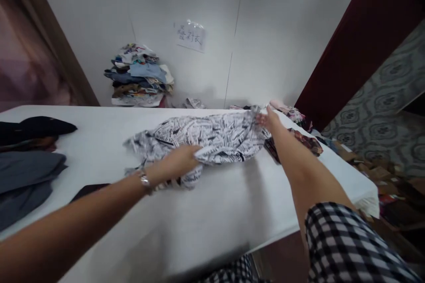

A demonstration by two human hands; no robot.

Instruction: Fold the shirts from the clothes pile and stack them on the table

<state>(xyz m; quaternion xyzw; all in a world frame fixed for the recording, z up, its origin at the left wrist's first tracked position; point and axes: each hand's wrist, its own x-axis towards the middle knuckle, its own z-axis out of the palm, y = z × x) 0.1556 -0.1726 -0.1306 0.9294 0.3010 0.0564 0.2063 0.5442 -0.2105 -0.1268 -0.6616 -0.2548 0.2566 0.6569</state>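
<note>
Gripping newsprint-patterned cloth, left hand part-hidden, right hand blurred, hold unclear

Up on my feed there's a fat stack of mixed clothes just past the far edge of the white tabletop, left of middle, and I've got a handwritten paper sign on the pale wall above it. Toward the left edge I see a dark, cap-like thing, with grey cloth nearer me. A dark reddish checked cloth lies along the right edge, and a pinkish heap sits by the far right corner. Past that right edge: a jumble of boxes, kinda blurry, and patterned wallpaper.
</note>
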